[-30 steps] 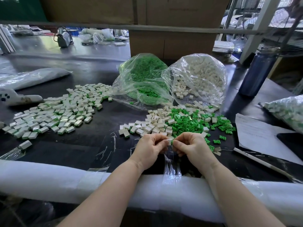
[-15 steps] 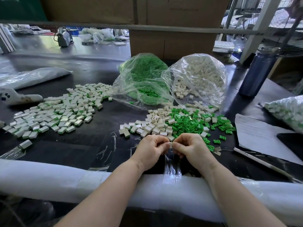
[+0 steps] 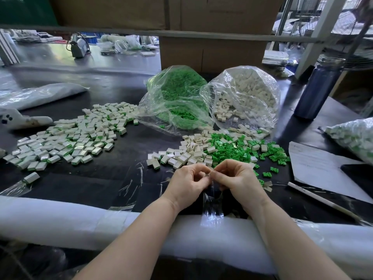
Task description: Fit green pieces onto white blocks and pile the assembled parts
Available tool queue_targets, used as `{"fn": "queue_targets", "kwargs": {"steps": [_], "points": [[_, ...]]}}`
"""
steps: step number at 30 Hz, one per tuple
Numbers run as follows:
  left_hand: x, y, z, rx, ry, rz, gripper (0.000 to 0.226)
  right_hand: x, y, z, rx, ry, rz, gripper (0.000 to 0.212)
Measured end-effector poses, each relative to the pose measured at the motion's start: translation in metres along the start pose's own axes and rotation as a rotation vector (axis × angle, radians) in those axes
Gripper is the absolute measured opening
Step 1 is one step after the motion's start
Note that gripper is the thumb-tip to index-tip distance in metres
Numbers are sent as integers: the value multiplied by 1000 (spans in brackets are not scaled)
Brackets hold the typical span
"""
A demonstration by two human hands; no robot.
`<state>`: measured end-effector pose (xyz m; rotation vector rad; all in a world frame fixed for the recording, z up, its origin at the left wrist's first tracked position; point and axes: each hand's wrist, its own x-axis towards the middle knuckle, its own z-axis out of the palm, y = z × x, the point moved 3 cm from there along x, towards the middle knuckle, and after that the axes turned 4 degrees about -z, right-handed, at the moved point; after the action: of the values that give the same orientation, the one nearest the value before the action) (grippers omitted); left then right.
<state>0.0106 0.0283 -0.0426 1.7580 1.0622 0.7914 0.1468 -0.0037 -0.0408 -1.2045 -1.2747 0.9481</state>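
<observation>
White blocks (image 3: 193, 150) lie loose on the dark table (image 3: 113, 182) just beyond my knuckles, mixed on their right side with a scatter of green pieces (image 3: 232, 150). My left hand (image 3: 187, 182) and my right hand (image 3: 238, 178) meet fingertip to fingertip above the table's near edge, fingers curled inward on both. Between the tips I pinch something small and pale; it is mostly hidden by my fingers, so I cannot tell whether it is a bare block or one already fitted. Far to my left spreads the pile of assembled parts (image 3: 66, 140), white tops with green showing at their edges. Behind the loose heap two clear bags slump open toward me: the bag of green pieces (image 3: 175, 98) and, touching it on the right, the bag of white blocks (image 3: 246, 93). A sheet of paper (image 3: 314, 164) lies at my right, a dark blue bottle (image 3: 316, 91) standing beyond it.
</observation>
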Motion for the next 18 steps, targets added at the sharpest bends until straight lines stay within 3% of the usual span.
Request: {"fn": "queue_targets", "kwargs": {"steps": [4, 12, 18], "points": [[-1, 2, -1, -9, 20, -22, 9, -1, -3, 2, 28, -45, -8, 14], [1, 4, -4, -51, 31, 9, 12, 1, 2, 2, 111, -13, 10, 10], [-2, 7, -3, -32, -23, 54, 11, 0, 0, 8, 75, -164, 67, 29]]}}
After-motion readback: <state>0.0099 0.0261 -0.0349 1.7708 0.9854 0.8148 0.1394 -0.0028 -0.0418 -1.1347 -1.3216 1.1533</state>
